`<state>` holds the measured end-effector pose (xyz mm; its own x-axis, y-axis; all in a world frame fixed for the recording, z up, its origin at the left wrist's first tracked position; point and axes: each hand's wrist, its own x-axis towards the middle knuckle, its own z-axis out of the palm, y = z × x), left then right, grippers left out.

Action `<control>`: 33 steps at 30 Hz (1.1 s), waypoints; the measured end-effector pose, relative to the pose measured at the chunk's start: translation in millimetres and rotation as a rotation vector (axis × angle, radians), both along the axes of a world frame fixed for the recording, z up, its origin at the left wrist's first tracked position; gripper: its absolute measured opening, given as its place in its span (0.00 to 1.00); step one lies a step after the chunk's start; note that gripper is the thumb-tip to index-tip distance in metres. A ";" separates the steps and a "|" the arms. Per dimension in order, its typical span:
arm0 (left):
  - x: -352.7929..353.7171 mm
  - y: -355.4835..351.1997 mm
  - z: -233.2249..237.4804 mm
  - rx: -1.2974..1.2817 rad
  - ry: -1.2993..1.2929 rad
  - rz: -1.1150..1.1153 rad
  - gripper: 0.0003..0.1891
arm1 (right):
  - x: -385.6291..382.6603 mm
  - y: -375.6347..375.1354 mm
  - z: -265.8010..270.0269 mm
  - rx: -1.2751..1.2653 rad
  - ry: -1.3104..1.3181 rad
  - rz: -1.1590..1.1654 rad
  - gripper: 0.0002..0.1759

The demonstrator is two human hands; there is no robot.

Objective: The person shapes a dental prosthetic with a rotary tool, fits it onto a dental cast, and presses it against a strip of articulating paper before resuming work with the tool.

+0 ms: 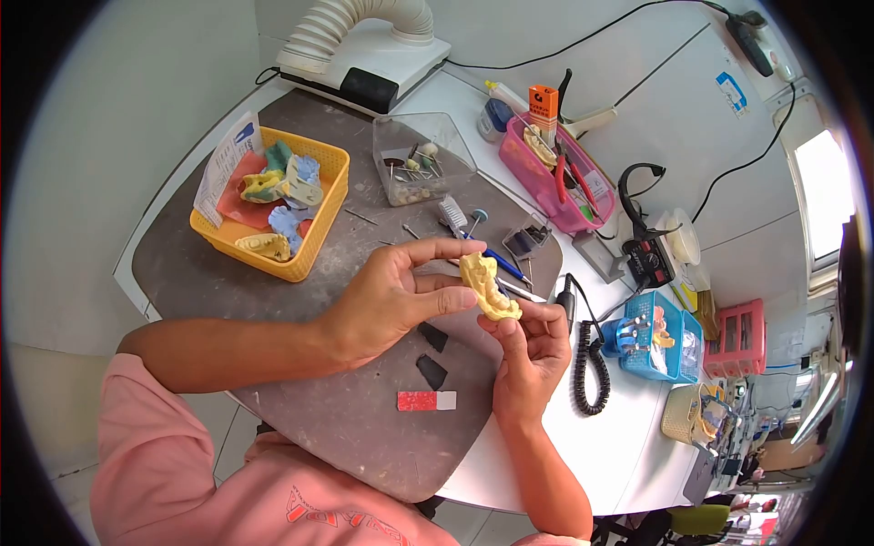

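A yellow dental cast [487,286] is held up over the grey mat [337,414]. My left hand [401,289] grips its upper left end between thumb and fingers. At its lower right end, my right hand [531,359] pinches it with thumb and fingers. Below the hands, two dark pieces [431,371] and a red and white strip [419,400] lie on the mat. Behind the cast are a toothbrush [452,214] and a blue-handled tool [506,266], partly covered by the hands and cast.
A yellow basket [309,246] with casts and moulds stands at the left. Behind are a clear box of burrs [401,187], a white suction unit [364,64] and a pink basket [546,196]. At the right are a coiled cable [583,382] and blue baskets [655,337].
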<state>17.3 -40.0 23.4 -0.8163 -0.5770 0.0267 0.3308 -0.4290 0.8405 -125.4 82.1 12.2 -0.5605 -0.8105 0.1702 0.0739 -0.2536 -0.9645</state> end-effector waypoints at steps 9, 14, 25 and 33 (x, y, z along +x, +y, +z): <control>7.1 2.1 25.0 -0.149 0.016 0.036 0.26 | -2.8 0.4 22.9 -0.013 0.119 0.104 0.13; -3.4 -0.9 60.8 -0.309 0.108 0.126 0.27 | -18.4 -6.8 76.5 0.047 0.190 0.156 0.13; -24.2 -6.7 117.6 -0.551 0.218 0.104 0.25 | -33.6 -10.3 162.4 -0.080 0.647 0.056 0.14; -12.5 -11.4 119.7 -0.557 0.120 0.009 0.26 | -23.5 -8.1 157.6 -0.049 0.644 0.127 0.12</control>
